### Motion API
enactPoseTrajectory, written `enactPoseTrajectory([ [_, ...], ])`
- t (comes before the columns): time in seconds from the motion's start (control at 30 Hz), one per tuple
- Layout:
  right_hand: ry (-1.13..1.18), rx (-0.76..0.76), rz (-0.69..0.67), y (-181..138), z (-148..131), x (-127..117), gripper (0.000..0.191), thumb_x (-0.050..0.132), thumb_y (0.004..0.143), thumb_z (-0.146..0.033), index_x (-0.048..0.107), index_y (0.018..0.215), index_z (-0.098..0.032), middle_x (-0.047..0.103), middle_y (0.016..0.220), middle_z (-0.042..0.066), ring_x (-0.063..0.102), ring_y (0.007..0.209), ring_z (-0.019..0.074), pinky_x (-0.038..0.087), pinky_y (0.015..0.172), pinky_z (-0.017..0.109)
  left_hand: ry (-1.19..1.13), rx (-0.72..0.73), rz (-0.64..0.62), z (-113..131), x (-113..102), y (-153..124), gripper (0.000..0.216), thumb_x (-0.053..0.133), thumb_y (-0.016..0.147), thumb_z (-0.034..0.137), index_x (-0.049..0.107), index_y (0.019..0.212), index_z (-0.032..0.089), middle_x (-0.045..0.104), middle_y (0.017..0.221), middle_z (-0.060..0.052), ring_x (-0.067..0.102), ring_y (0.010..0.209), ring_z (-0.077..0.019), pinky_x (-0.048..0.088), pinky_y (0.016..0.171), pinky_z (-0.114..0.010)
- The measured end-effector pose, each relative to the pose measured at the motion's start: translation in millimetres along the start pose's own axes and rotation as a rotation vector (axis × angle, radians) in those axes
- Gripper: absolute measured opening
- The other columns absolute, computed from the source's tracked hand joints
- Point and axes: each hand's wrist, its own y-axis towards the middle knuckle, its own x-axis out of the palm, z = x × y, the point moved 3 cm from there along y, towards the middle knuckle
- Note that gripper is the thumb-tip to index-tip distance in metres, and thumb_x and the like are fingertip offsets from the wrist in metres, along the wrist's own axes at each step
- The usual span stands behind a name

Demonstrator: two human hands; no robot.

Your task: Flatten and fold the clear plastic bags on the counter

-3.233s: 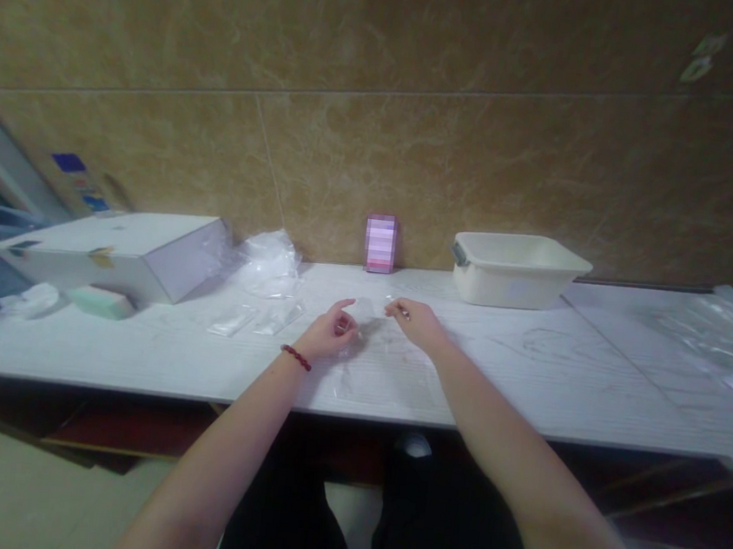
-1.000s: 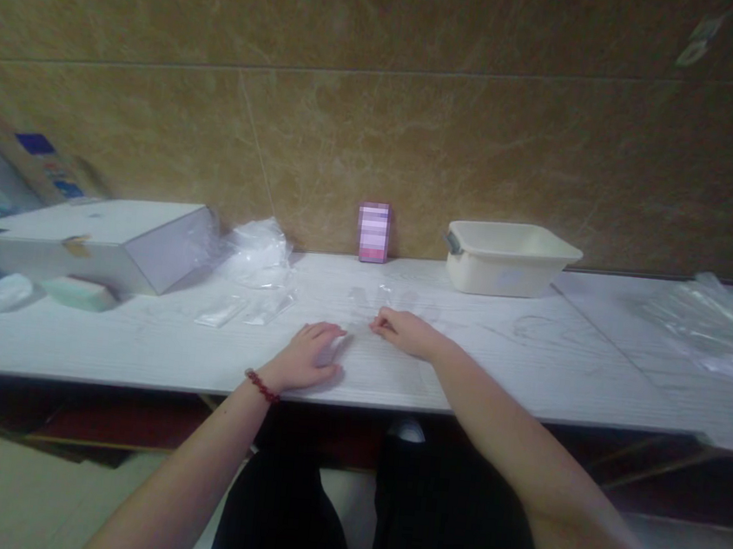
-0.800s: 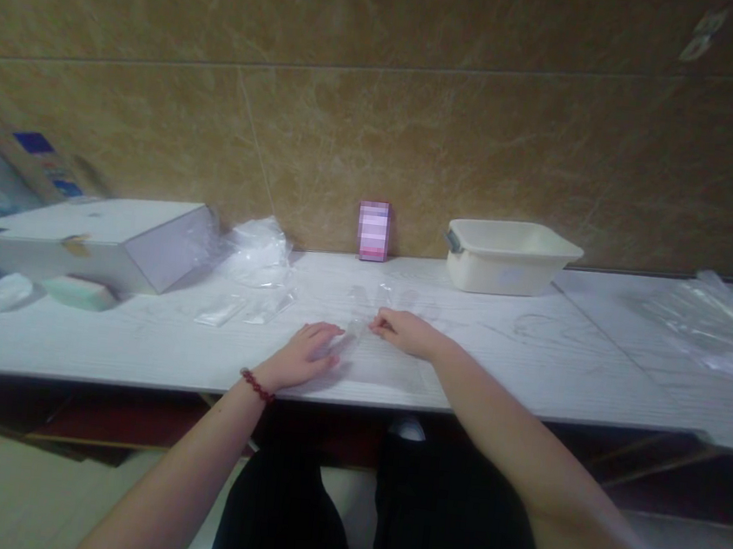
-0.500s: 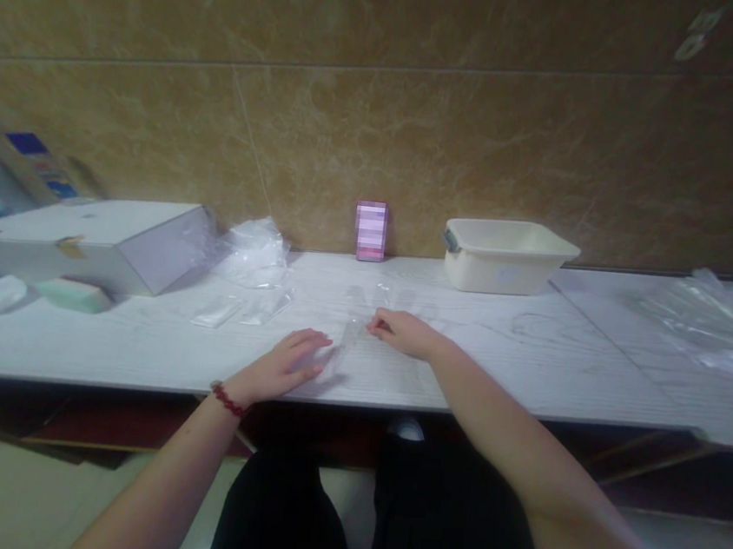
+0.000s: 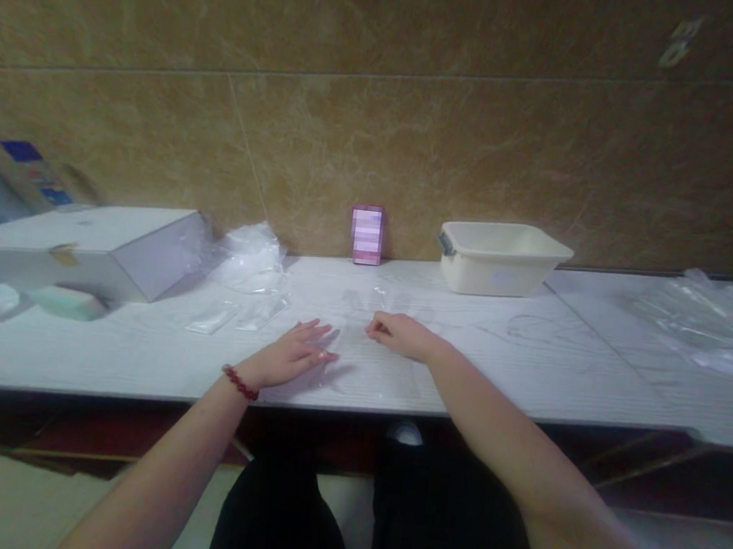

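Observation:
A clear plastic bag (image 5: 364,357) lies flat on the white table (image 5: 528,361) in front of me, hard to make out. My left hand (image 5: 289,358), with a red bead bracelet at the wrist, rests on its left edge with fingers stretched out flat. My right hand (image 5: 399,335) is closed in a pinch at the bag's upper edge; what the fingertips hold is too faint to name beyond the film itself.
A cream plastic tub (image 5: 499,258) stands at the back right by the brown tiled wall, a small pink box (image 5: 366,235) left of it. A white carton (image 5: 81,245), crumpled clear bags (image 5: 253,263) and small packets (image 5: 231,317) lie left. More plastic sheets (image 5: 708,323) lie far right.
Earlier both hands held the bag up off the table; it now lies flat. My left hand slid along its left edge and spread its fingers. My right hand has stayed pinched in place.

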Motion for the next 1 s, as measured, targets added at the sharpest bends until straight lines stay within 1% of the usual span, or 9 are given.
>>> enactPoseTrajectory([
  [0.1, -0.001, 0.034, 0.002, 1, 5, -1, 0.015, 0.048, 0.074, -0.026, 0.058, 0.081, -0.017, 0.062, 0.079, 0.002, 0.055, 0.072, 0.0116, 0.036, 0.063, 0.020, -0.048, -0.001, -0.009, -6, -3, 5, 0.041, 0.022, 0.083, 0.042, 0.054, 0.105, 0.029, 0.035, 0.128, -0.001, 0.026, 0.118, -0.0184, 0.017, 0.098, -0.036],
  [0.2, -0.006, 0.059, 0.010, 2, 7, -3, 0.014, 0.049, 0.073, -0.025, 0.059, 0.078, -0.018, 0.062, 0.076, 0.001, 0.055, 0.071, 0.0116, 0.036, 0.062, 0.020, -0.062, -0.041, 0.054, -8, -11, 13, 0.045, 0.023, 0.082, 0.044, 0.057, 0.101, 0.022, 0.047, 0.118, -0.004, 0.041, 0.107, -0.0167, 0.027, 0.093, -0.031],
  [0.3, -0.013, 0.067, 0.027, 2, 5, -3, 0.015, 0.048, 0.074, -0.025, 0.060, 0.078, -0.018, 0.062, 0.077, 0.002, 0.054, 0.072, 0.0117, 0.037, 0.063, 0.019, -0.041, -0.054, 0.085, -3, -21, 25, 0.047, 0.025, 0.081, 0.045, 0.061, 0.092, 0.018, 0.058, 0.100, -0.005, 0.050, 0.093, -0.0161, 0.035, 0.086, -0.028],
  [0.4, -0.034, 0.069, 0.056, 4, 4, -7, 0.016, 0.045, 0.076, -0.025, 0.060, 0.078, -0.018, 0.063, 0.079, 0.002, 0.054, 0.074, 0.0114, 0.036, 0.065, 0.019, -0.023, -0.062, 0.075, 5, -28, 39, 0.045, 0.028, 0.079, 0.046, 0.062, 0.086, 0.017, 0.062, 0.088, -0.004, 0.054, 0.083, -0.0160, 0.038, 0.077, -0.026],
  [0.5, -0.092, 0.121, 0.158, 1, 14, -24, 0.019, 0.042, 0.078, -0.025, 0.059, 0.080, -0.018, 0.062, 0.081, 0.002, 0.054, 0.076, 0.0118, 0.036, 0.067, 0.020, 0.003, -0.064, 0.108, 8, -31, 57, 0.042, 0.031, 0.078, 0.044, 0.061, 0.087, 0.017, 0.062, 0.087, -0.004, 0.054, 0.081, -0.0161, 0.039, 0.073, -0.025],
  [0.6, -0.171, 0.225, 0.285, -13, 34, -50, 0.017, 0.046, 0.075, -0.028, 0.058, 0.077, -0.018, 0.062, 0.080, 0.002, 0.054, 0.076, 0.0126, 0.036, 0.068, 0.021, 0.018, -0.036, 0.097, 7, -31, 78, 0.038, 0.033, 0.077, 0.042, 0.060, 0.088, 0.018, 0.062, 0.084, -0.004, 0.054, 0.075, -0.0154, 0.039, 0.067, -0.024],
  [0.73, -0.255, 0.464, 0.389, -41, 67, -76, 0.015, 0.055, 0.067, -0.032, 0.058, 0.068, -0.018, 0.061, 0.076, 0.002, 0.054, 0.074, 0.0135, 0.036, 0.064, 0.021, 0.048, -0.043, 0.043, 6, -31, 99, 0.028, 0.043, 0.071, 0.038, 0.061, 0.078, 0.017, 0.061, 0.073, -0.003, 0.052, 0.066, -0.0148, 0.037, 0.060, -0.024],
  [0.83, -0.265, 0.586, 0.381, -51, 85, -77, 0.017, 0.053, 0.068, -0.033, 0.060, 0.069, -0.018, 0.062, 0.075, 0.003, 0.054, 0.072, 0.0130, 0.036, 0.061, 0.020, 0.016, -0.040, 0.004, 12, -30, 98, 0.026, 0.047, 0.069, 0.038, 0.060, 0.075, 0.017, 0.058, 0.067, -0.002, 0.050, 0.061, -0.0138, 0.036, 0.057, -0.023],
  [1.0, -0.284, 0.556, 0.326, -44, 98, -63, 0.021, 0.043, 0.075, -0.028, 0.061, 0.078, -0.017, 0.063, 0.083, 0.004, 0.054, 0.079, 0.0130, 0.036, 0.067, 0.020, -0.111, 0.151, -0.056, 29, -24, 63, 0.037, 0.033, 0.079, 0.040, 0.061, 0.075, 0.016, 0.057, 0.074, -0.003, 0.050, 0.068, -0.0123, 0.037, 0.067, -0.023],
])
